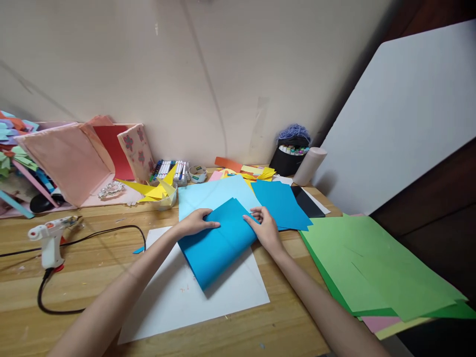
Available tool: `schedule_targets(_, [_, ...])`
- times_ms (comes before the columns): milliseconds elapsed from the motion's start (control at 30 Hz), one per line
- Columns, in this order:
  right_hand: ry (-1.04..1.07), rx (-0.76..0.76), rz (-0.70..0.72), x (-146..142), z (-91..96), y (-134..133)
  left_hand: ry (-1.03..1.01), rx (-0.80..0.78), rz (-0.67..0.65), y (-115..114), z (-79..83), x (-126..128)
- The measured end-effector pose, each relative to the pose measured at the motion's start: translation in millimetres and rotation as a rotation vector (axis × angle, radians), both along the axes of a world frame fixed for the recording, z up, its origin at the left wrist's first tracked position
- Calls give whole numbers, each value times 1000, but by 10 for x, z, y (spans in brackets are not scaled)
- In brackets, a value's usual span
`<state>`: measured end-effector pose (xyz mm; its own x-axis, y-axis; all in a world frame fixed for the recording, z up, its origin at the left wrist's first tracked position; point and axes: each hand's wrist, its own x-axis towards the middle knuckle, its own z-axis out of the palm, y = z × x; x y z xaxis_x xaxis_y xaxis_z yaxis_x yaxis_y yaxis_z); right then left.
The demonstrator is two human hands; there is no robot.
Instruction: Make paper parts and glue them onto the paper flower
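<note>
A blue sheet of paper, bent over on itself with a rounded fold toward me, is held above the table. My left hand grips its upper left edge, thumb on top and fingers underneath. On the opposite edge my right hand pinches the paper between thumb and curled fingers. Beneath it lie a white sheet and a light blue sheet. More blue sheets rest just beyond my right hand.
A white glue gun with a black cord stands at left. Behind are a pink box, yellow paper scraps in a bowl, markers, a tape roll and a black pen holder. Green sheets overhang the table's right edge.
</note>
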<state>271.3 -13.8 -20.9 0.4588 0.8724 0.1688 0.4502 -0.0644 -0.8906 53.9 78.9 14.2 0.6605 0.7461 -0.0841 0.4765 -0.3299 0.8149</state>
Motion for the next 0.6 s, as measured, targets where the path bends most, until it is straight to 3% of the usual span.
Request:
schedule_targets(67, [137, 61, -55, -93, 56, -30, -140, -19, 194, -212, 0, -85])
schedule_targets(100, [263, 42, -10, -163, 87, -53, -193, -12, 290, -317, -12, -119])
schedule_targets(233, [783, -215, 429, -491, 198, -182, -329, -79, 442, -651, -125, -197])
schedule_targets(467, [835, -284, 383, -641, 200, -237, -503, -289, 439, -800, -331, -240])
schedule_targets(600, [827, -291, 361, -634, 156, -232, -529, -299, 427, -808, -362, -243])
